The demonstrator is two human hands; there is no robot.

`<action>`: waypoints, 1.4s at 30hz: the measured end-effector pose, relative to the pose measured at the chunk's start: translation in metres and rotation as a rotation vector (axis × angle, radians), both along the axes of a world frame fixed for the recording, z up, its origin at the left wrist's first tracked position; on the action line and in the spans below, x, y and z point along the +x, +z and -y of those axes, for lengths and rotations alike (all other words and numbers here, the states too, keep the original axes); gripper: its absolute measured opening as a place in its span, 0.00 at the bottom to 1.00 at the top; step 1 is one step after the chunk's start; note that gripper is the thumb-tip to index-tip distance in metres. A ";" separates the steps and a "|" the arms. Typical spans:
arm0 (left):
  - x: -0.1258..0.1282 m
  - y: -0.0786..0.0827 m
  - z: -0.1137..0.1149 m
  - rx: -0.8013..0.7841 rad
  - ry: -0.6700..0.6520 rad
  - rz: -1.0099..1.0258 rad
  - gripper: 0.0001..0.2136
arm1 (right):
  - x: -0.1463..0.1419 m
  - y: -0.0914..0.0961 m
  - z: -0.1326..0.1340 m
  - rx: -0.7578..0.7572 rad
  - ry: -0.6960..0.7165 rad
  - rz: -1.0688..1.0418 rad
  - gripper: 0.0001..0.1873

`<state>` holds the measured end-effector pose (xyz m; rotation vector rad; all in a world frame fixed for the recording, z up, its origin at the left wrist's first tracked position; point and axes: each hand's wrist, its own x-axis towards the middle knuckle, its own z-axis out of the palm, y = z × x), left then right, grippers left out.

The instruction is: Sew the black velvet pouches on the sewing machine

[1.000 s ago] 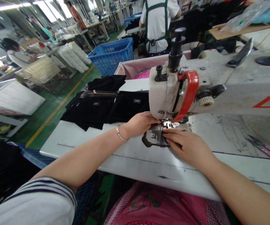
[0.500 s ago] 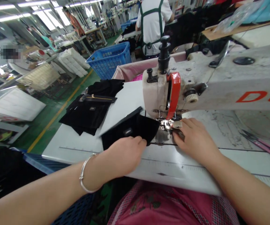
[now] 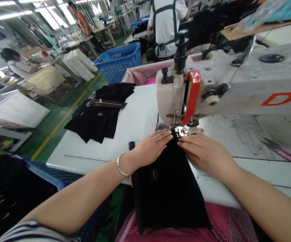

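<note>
A black fabric piece point(image 3: 172, 188) with a small label patch lies under both hands. Its far end reaches the presser foot point(image 3: 180, 130) of the sewing machine point(image 3: 165, 97), and its near part hangs over the table edge onto my lap. My left hand point(image 3: 151, 148) rests flat on the fabric's left side, fingers stretched toward the foot. On the opposite edge, my right hand point(image 3: 204, 151) lies with fingers extended, the tips just in front of the foot. The needle point and the edge under the fingers are hidden.
A stack of black fabric pieces point(image 3: 97, 117), one with a zipper, lies on the table's left. Pink-handled scissors point(image 3: 284, 154) lie at the right. A blue basket point(image 3: 120, 62) stands behind the table. Another person point(image 3: 167, 27) works beyond the machine.
The black fabric piece has swung from left of the foot toward my lap. My left hand has let go its grip, moved up and right, and flattened on it; my right hand has shifted slightly.
</note>
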<state>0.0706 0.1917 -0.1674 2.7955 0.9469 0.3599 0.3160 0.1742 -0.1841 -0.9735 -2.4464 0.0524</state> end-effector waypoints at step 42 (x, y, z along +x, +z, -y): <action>0.002 0.011 0.171 0.111 0.042 0.092 0.14 | -0.052 -0.011 0.168 -1.640 -0.201 -1.032 0.19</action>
